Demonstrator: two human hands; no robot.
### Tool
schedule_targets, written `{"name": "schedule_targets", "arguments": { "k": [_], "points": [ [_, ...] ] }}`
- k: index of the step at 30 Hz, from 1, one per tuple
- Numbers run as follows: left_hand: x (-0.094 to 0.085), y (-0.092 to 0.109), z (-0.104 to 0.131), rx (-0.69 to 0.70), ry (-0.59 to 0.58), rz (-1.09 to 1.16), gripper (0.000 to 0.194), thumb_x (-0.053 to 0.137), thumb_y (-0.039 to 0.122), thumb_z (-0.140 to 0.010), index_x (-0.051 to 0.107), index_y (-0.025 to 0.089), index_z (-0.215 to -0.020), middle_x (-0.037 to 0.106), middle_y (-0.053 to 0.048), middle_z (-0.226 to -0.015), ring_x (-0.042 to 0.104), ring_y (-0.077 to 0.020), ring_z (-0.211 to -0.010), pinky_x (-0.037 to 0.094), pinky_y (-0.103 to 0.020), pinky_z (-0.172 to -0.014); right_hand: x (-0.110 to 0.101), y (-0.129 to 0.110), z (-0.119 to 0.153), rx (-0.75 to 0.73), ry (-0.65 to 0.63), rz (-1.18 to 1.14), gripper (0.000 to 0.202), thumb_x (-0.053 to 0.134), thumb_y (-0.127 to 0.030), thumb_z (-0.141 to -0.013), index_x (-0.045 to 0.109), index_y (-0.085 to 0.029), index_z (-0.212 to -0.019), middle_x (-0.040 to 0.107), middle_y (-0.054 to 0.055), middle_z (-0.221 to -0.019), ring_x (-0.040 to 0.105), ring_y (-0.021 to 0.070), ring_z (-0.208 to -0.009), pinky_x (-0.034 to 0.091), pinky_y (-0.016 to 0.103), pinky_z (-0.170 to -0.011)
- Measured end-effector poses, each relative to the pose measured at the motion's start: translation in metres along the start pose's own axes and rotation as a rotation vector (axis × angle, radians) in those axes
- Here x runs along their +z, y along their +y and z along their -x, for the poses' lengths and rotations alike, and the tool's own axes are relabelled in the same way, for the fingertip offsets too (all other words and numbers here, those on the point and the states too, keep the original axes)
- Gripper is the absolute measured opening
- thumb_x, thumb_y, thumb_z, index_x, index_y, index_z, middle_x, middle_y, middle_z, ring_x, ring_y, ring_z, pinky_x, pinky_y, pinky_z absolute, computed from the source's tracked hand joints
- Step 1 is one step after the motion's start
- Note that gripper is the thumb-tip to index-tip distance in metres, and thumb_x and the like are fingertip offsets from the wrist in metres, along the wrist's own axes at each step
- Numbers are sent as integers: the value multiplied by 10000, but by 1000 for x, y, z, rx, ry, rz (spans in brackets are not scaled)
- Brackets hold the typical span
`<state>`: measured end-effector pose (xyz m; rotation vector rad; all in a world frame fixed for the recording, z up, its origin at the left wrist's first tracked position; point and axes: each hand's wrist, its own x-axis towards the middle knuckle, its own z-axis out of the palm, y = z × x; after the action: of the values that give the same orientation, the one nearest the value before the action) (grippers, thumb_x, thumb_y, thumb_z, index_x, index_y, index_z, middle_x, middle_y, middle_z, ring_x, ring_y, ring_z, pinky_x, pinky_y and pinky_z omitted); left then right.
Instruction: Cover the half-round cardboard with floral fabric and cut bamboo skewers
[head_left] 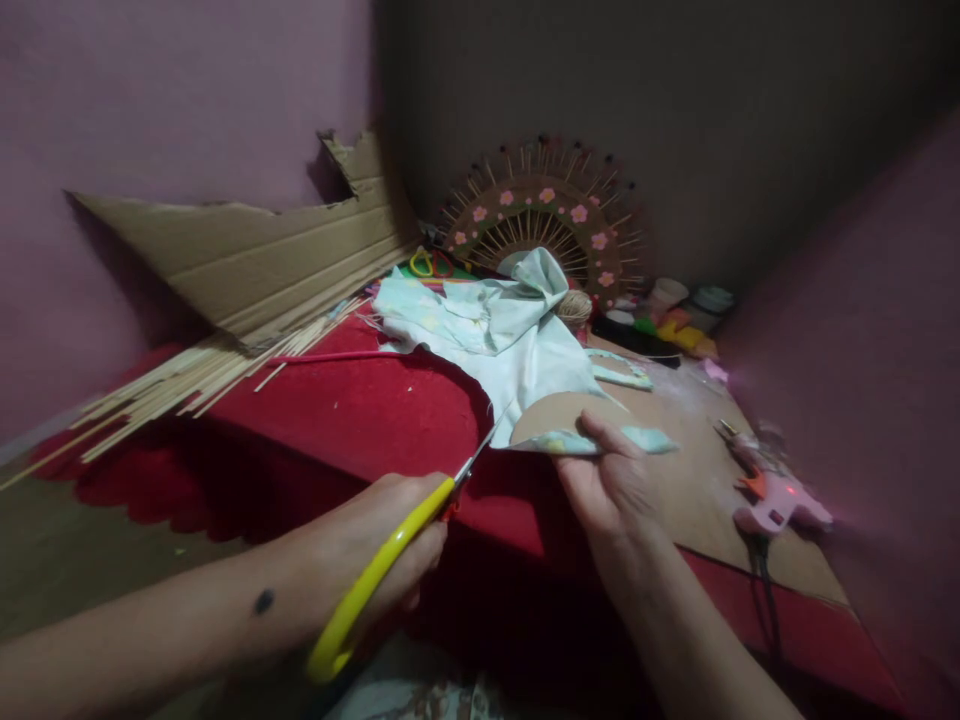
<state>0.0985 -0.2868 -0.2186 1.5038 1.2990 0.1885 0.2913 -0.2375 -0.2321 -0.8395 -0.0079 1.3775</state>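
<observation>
Yellow-handled scissors (390,560) are in my left hand (397,550), whose fingers wrap round the handle. Their blades point up and to the right, against the edge of a pale blue-green cloth (517,355). My right hand (611,470) pinches a rounded piece of tan cardboard (559,412) with the cloth folded over its lower edge, thumb on top and fingers beneath. The rest of the cloth lies bunched on the red table cover (375,410) behind the cardboard.
Thin wooden sticks (165,385) and torn cardboard (277,255) are at the left. A flower-decorated fan shape (547,195) stands at the back beside twine (574,307). A pink glue gun (780,500) with a cable lies on a board (697,480) at the right.
</observation>
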Motion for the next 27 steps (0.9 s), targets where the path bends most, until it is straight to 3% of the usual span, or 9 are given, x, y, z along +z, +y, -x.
{"name": "schedule_targets", "arguments": {
  "k": [4, 9, 12, 15, 20, 27],
  "points": [
    [-2, -3, 8, -13, -12, -86, 260, 380, 473, -760, 406, 216, -748, 550, 4, -543, 528, -149, -421, 404, -237, -378, -13, 8, 8, -22, 39, -2, 153, 490, -17, -763, 516, -167, -779, 520, -27, -669, 592, 129, -686, 569, 364, -783],
    [-10, -13, 8, 299, 35, -398, 244, 334, 419, -818, 434, 203, -764, 576, -37, -688, 539, -156, -551, 439, -269, -511, -16, 9, 18, -54, 22, -5, 148, 466, -32, -784, 548, -145, -834, 618, 23, -778, 640, 153, -764, 557, 404, -839],
    [-12, -14, 4, 406, -7, -521, 257, 299, 371, -851, 445, 192, -738, 562, -43, -711, 515, -151, -583, 433, -274, -561, -18, 10, 22, -64, 20, 3, 179, 468, -47, -790, 561, -147, -905, 639, 29, -804, 654, 169, -798, 540, 441, -878],
    [-11, -12, 1, 409, -50, -528, 244, 327, 349, -859, 451, 189, -721, 538, -22, -666, 483, -137, -552, 394, -254, -529, -22, 10, 23, -68, 13, -2, 225, 472, -52, -795, 565, -135, -982, 660, 45, -850, 662, 183, -852, 524, 446, -910],
    [-8, -17, -4, 375, -11, -491, 215, 362, 338, -874, 468, 186, -764, 557, -35, -729, 498, -143, -596, 373, -254, -547, -25, 10, 22, -52, 18, -12, 272, 457, -46, -805, 559, -128, -1043, 674, 63, -910, 668, 186, -865, 522, 451, -917],
    [1, -28, -6, 300, 38, -559, 167, 341, 335, -874, 399, 209, -780, 513, -13, -664, 454, -150, -534, 298, -273, -500, -29, 12, 21, -67, 38, -29, 324, 463, -20, -798, 544, -133, -1091, 670, 51, -953, 666, 173, -891, 518, 419, -931]
  ]
}}
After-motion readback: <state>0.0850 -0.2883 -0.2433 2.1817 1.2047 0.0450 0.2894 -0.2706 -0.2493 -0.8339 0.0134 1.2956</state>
